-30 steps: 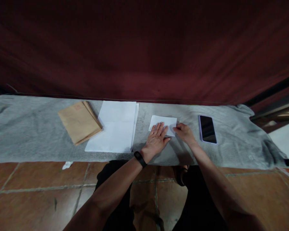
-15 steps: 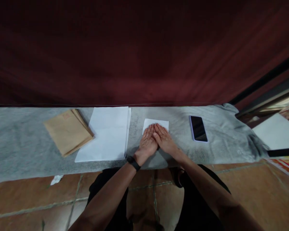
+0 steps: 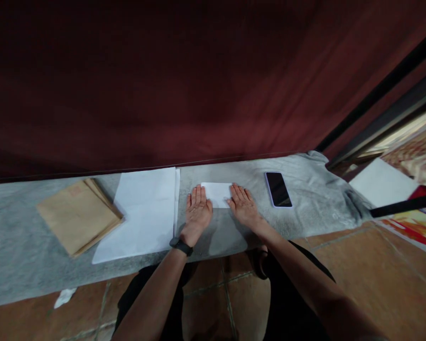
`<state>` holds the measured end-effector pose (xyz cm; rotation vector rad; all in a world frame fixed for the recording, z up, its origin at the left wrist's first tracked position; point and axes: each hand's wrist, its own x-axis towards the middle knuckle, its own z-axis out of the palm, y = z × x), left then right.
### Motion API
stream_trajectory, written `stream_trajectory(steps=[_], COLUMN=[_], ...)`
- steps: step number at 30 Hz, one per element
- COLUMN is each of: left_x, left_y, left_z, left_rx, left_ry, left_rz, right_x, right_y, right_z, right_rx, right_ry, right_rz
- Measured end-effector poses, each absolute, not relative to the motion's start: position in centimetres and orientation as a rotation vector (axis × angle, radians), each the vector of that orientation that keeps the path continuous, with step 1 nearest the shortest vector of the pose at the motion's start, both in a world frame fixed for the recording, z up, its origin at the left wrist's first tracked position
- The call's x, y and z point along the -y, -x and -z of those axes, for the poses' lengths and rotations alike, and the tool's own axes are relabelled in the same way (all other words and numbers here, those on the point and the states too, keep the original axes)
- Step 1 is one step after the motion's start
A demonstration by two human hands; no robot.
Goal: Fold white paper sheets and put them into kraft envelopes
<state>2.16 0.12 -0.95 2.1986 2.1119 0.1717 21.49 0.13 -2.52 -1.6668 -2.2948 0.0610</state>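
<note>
A small folded white paper (image 3: 216,193) lies on the grey cloth (image 3: 305,208). My left hand (image 3: 198,211), with a black band on the wrist, lies flat at the paper's left edge with fingers stretched out. My right hand (image 3: 244,205) lies flat at the paper's right edge, its fingers also straight. Both palms press down on the cloth, and the fingertips touch the paper's sides. Neither hand holds anything.
A stack of white sheets (image 3: 142,213) lies left of my hands, with brown envelopes (image 3: 76,215) farther left. A dark phone (image 3: 278,189) rests to the right. A dark red curtain (image 3: 184,80) hangs behind. Tiled floor (image 3: 369,265) lies below.
My hands, side by side on top of the folded paper half a second ago, have slid apart to its left and right edges. The view has tilted and shifted rightwards.
</note>
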Motion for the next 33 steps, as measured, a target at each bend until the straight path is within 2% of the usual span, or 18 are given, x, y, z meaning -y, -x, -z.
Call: stream_trajectory(steps=[5, 8, 12, 22, 33], left_x=[-0.2, -0.1, -0.1, -1.2, -1.1], left_y=[-2.6, -3.6, -4.8, -3.1, -1.7], left_z=[0.4, 0.2, 0.4, 0.7, -2.6], left_rx=[-2.253, -2.063, -1.866, -2.198, -2.230], left_ry=[-2.147, -2.320, -2.405, -2.206, -2.018], left_rz=[-0.317, -0.428, -0.328, -0.252, -0.326], right_x=[-0.3, -0.4, -0.7, -1.1, -0.7], right_y=[-22.1, -21.1, -19.4, -20.6, -21.9], right_z=[1.9, 1.3, 1.3, 2.6, 1.8], right_rx=[2.232, 2.220, 2.341, 2.302, 2.247], right_ry=[1.771, 1.770, 1.587, 1.638, 1.693], right_rz=[-0.062, -0.096, -0.170, -0.034, -0.017])
